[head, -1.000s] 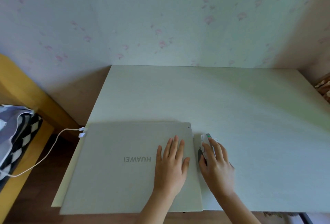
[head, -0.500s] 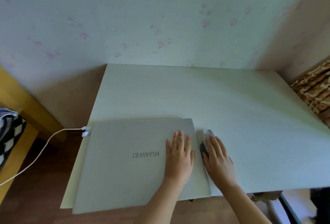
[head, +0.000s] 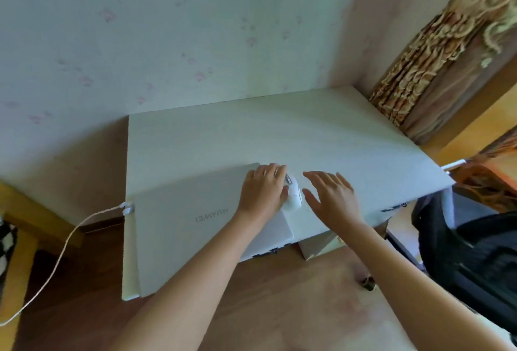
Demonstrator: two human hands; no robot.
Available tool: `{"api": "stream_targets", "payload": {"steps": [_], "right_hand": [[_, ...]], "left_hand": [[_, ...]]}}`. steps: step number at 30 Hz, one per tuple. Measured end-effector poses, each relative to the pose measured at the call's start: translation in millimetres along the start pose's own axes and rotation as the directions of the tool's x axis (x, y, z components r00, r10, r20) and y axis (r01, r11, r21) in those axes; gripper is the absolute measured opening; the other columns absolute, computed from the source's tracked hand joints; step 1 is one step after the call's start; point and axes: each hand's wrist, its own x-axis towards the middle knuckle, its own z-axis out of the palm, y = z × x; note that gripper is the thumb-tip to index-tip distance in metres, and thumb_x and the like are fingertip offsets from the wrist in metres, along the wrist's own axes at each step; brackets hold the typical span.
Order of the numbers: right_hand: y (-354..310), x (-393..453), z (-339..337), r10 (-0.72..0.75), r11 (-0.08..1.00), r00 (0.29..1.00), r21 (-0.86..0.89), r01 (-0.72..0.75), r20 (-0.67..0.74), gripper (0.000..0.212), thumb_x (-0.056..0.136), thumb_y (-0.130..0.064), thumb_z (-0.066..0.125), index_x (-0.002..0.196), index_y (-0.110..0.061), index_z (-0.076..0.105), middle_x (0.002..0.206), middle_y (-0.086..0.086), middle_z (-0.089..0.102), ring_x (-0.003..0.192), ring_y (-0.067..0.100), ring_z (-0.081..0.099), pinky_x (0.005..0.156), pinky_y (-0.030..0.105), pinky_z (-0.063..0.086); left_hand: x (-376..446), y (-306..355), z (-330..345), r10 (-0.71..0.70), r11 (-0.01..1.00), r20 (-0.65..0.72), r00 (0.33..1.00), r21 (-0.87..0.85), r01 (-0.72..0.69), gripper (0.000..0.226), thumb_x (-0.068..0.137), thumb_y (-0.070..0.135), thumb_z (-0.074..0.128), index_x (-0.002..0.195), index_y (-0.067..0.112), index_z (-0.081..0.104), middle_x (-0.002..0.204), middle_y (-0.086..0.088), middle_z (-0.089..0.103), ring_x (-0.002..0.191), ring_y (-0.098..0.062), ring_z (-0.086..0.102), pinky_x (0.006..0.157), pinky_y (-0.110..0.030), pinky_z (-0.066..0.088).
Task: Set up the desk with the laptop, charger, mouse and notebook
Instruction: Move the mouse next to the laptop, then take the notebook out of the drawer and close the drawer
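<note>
Left hand lies flat, fingers together, palm down on the right end of the closed laptop at centre frame, gripping nothing. Right hand spreads open, fingers splayed, just right of the white mouse, apart from it. The mouse sits on the desk between both hands. The charger cable plugs into the laptop's left edge, trailing lower left.
</note>
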Motion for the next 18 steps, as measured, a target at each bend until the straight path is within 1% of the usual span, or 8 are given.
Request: {"api": "stream_targets", "payload": {"steps": [3, 6, 7, 9, 12, 15, 18], "right_hand": [[4, -21, -51, 0.053, 0.999, 0.998, -0.006, -0.054, -0.039, 0.035, 0.088, -0.028, 0.061, 0.121, -0.017, 0.061, 0.119, 0.002, 0.067, 0.11, 0.025, 0.062, 0.102, 0.047, 0.04], [14, -52, -101, 0.116, 0.993, 0.993, -0.016, -0.117, -0.013, 0.039, 0.092, -0.031, 0.054, 0.129, -0.02, 0.054, 0.128, 0.0, 0.062, 0.117, 0.024, 0.057, 0.108, 0.045, 0.034], [18, -65, -115, 0.133, 0.991, 0.991, -0.028, -0.133, -0.006, 0.04, 0.093, -0.032, 0.052, 0.131, -0.022, 0.052, 0.13, -0.001, 0.06, 0.118, 0.023, 0.056, 0.108, 0.045, 0.034], [31, -96, -142, 0.176, 0.983, 0.984, -0.046, -0.177, -0.03, 0.041, 0.092, -0.034, 0.053, 0.132, -0.024, 0.051, 0.129, -0.002, 0.06, 0.118, 0.022, 0.056, 0.104, 0.044, 0.039], [54, -151, -178, 0.253, 0.962, 0.964, -0.084, -0.26, -0.082, 0.041, 0.091, -0.035, 0.055, 0.13, -0.025, 0.053, 0.127, -0.003, 0.062, 0.116, 0.02, 0.057, 0.101, 0.042, 0.043], [82, -214, -210, 0.325, 0.931, 0.936, -0.13, -0.342, -0.137, 0.04, 0.088, -0.032, 0.058, 0.127, -0.022, 0.057, 0.124, -0.003, 0.064, 0.114, 0.019, 0.059, 0.102, 0.039, 0.04], [114, -285, -241, 0.401, 0.884, 0.893, -0.17, -0.435, -0.202, 0.038, 0.085, -0.029, 0.061, 0.122, -0.021, 0.061, 0.118, -0.002, 0.067, 0.11, 0.02, 0.061, 0.101, 0.041, 0.042]], "left_hand": [[-4, 34, -42, 0.066, 0.998, -0.029, 0.997, 0.003, -0.066, 0.035, 0.075, 0.024, 0.074, 0.106, 0.011, 0.065, 0.105, -0.006, 0.069, 0.092, -0.031, 0.065, 0.073, -0.039, 0.051], [-14, 76, -75, 0.138, 0.99, -0.023, 0.99, 0.001, -0.138, 0.037, 0.085, 0.025, 0.064, 0.12, 0.012, 0.06, 0.12, -0.007, 0.063, 0.105, -0.032, 0.059, 0.084, -0.042, 0.045], [-17, 92, -83, 0.173, 0.985, -0.016, 0.985, 0.004, -0.173, 0.04, 0.088, 0.026, 0.06, 0.125, 0.014, 0.056, 0.126, -0.005, 0.06, 0.11, -0.031, 0.056, 0.087, -0.041, 0.042], [-26, 125, -93, 0.252, 0.968, -0.011, 0.968, 0.001, -0.252, 0.043, 0.091, 0.028, 0.056, 0.132, 0.018, 0.05, 0.133, -0.002, 0.054, 0.116, -0.029, 0.052, 0.091, -0.04, 0.04], [-38, 179, -97, 0.342, 0.939, 0.002, 0.94, -0.019, -0.342, 0.043, 0.089, 0.026, 0.057, 0.131, 0.019, 0.051, 0.13, -0.001, 0.056, 0.113, -0.028, 0.053, 0.089, -0.039, 0.04], [-52, 244, -93, 0.412, 0.911, 0.032, 0.911, -0.035, -0.411, 0.042, 0.085, 0.025, 0.059, 0.127, 0.019, 0.055, 0.122, -0.003, 0.061, 0.107, -0.03, 0.057, 0.083, -0.039, 0.042], [-73, 321, -87, 0.512, 0.858, 0.03, 0.858, -0.061, -0.51, 0.042, 0.085, 0.029, 0.061, 0.125, 0.019, 0.055, 0.12, -0.003, 0.061, 0.106, -0.029, 0.057, 0.082, -0.038, 0.042]]}}
